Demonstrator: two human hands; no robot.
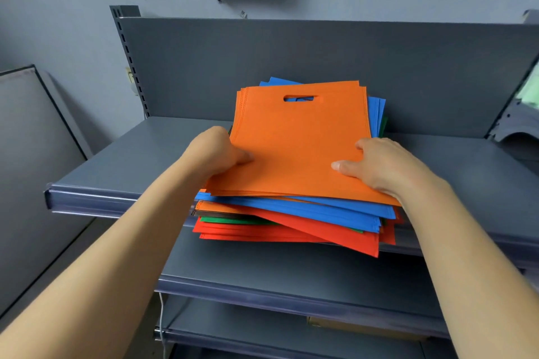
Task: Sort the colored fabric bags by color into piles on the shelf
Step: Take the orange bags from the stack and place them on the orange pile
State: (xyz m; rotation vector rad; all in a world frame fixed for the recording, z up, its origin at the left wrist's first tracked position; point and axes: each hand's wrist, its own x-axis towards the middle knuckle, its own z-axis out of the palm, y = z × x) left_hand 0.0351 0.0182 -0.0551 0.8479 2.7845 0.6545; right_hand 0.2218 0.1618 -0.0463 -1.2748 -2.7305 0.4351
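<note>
Both hands (217,151) apparently grip orange bags (294,140)

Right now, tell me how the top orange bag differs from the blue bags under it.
The orange bag lies fully exposed on top with its handle slot showing; the blue bags show only edges. The left hand and right hand grip the orange, not the blue. Both are flat fabric.

No legible text, labels, brands, numbers or signs appear on any bag, shelf, wall or device in view.
</note>
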